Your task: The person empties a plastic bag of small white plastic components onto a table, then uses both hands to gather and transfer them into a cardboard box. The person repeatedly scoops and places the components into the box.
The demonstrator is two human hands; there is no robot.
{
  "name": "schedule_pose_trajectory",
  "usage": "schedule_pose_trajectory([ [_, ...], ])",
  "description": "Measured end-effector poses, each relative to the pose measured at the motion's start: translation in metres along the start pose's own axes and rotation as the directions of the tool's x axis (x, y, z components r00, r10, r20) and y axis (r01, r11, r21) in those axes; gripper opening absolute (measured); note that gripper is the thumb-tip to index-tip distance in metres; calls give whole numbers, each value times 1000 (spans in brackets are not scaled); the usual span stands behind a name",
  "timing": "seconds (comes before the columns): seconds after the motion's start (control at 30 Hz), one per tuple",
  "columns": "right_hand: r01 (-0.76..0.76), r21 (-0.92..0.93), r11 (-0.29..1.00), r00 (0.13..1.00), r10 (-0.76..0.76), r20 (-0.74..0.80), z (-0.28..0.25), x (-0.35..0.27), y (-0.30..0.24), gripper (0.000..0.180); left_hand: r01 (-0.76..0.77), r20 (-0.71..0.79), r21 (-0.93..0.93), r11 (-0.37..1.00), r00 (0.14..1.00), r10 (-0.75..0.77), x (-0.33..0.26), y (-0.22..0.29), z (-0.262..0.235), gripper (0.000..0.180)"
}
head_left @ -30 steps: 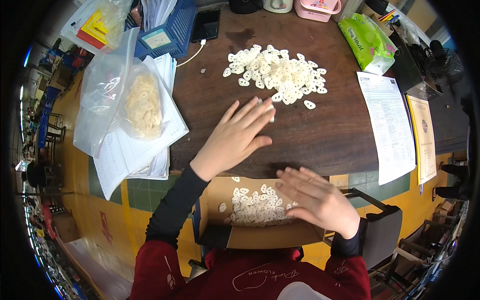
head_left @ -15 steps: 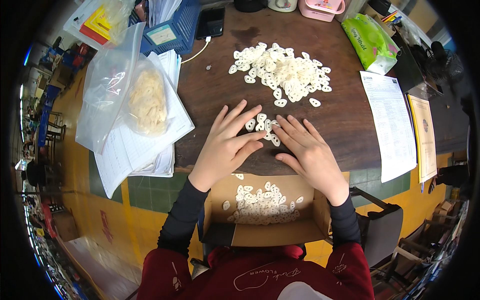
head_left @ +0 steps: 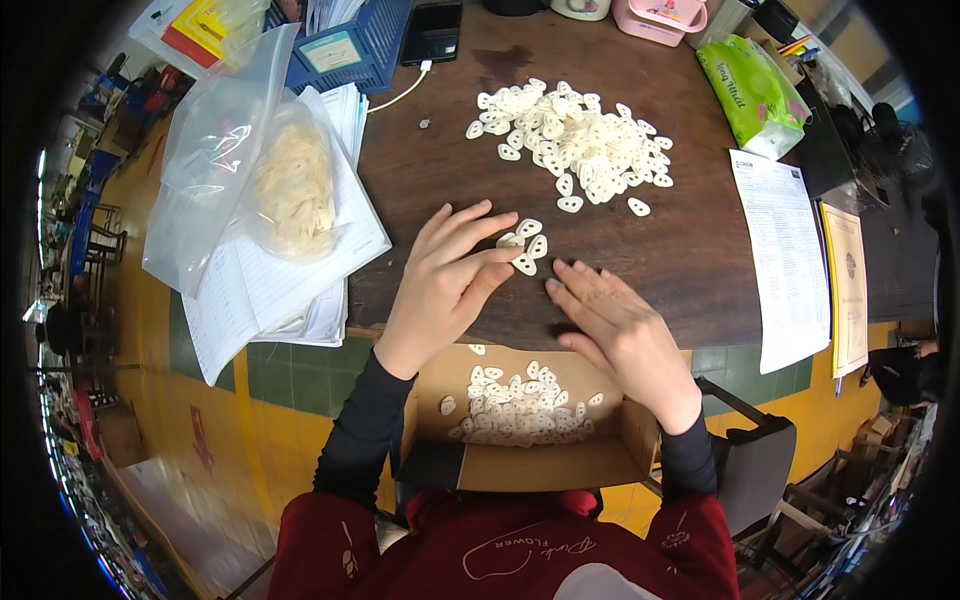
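Observation:
A few small cream-white flat pieces with holes (head_left: 537,246) lie on the dark wooden table, close to its front edge. My left hand (head_left: 447,275) rests beside them, fingers spread, with its index fingertip touching the nearest pieces. To their right, my right hand (head_left: 625,330) lies palm down with fingers stretched out; anything beneath its palm is hidden. Beyond both hands is a large heap of the same pieces (head_left: 585,145). Below the table edge, an open cardboard box (head_left: 550,468) holds many more pieces (head_left: 520,408).
At left, a clear plastic bag of cream pieces (head_left: 293,195) sits on papers (head_left: 335,240). Behind it are a blue basket (head_left: 375,50) and a phone with a cable (head_left: 432,35). A green tissue pack (head_left: 750,95), printed sheet (head_left: 785,270) and yellow folder (head_left: 845,290) line the right.
Fewer pieces show between my hands, and those left sit against my left fingers. The gap between the fingertips of my two hands looks wider. The whole view has shifted slightly.

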State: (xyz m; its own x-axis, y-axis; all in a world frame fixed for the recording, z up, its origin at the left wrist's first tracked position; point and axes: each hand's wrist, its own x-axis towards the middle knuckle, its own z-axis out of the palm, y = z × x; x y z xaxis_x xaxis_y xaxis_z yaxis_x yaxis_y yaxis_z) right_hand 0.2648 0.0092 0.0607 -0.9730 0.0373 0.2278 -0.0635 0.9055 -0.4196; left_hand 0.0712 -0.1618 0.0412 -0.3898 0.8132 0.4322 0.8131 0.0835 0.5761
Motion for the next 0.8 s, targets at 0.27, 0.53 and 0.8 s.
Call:
schedule_pose_trajectory([
  [0.27, 194, 335, 922, 939, -273, 210, -22, -22, -21, 56, -30, 66, 17, 999, 997, 28, -1, 1, -2, 70],
  [0.53, 56, -42, 998, 998, -56, 4, 2, 26, 4, 58, 106, -62, -114, 988, 992, -113, -2, -4, -4, 66],
  [0.8, 92, 91, 992, 967, -111, 231, -10, -24, -23, 54, 89, 7, -37, 995, 996, -89, -5, -5, 1, 63],
])
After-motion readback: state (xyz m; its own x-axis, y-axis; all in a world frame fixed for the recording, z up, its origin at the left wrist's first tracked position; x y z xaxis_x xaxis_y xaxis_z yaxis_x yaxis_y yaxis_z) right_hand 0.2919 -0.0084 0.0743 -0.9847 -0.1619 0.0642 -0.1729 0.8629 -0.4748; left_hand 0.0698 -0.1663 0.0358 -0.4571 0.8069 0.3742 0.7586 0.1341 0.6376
